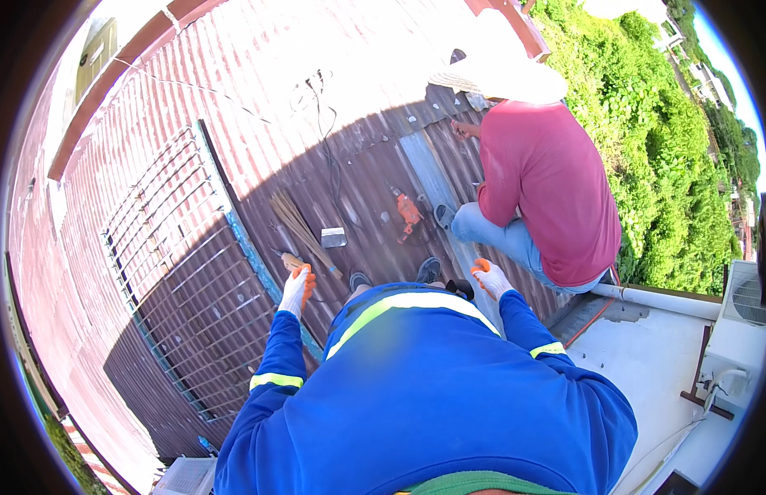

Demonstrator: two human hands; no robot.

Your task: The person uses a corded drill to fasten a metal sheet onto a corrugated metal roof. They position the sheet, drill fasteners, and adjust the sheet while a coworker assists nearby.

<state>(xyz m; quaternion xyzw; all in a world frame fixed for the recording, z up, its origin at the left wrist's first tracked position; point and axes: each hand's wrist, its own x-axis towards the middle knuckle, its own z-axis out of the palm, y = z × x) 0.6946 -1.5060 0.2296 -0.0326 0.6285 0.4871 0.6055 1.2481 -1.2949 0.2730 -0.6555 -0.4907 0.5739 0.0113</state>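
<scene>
My left hand [300, 287], in a white-and-orange glove, is closed beside a tan tool [291, 261]; whether it grips that tool is unclear. My right hand [488, 276], gloved alike, has curled fingers; anything inside is hidden. A bundle of thin sticks [305, 231], a small silvery rectangular piece [333, 237] and an orange power tool [408, 216] lie on the corrugated roof [276, 165] between and ahead of my hands. A pale strip [422, 165] runs along the roof past the orange tool.
A co-worker [548, 181] in a red top crouches ahead-right, one hand [465, 129] on the roofing. A metal grille [173, 264] lies left, cables [325, 124] trail ahead. Lower right are a white ledge [630, 371], a pipe [663, 303] and an air-conditioning unit [729, 338]; greenery [639, 165] lies beyond.
</scene>
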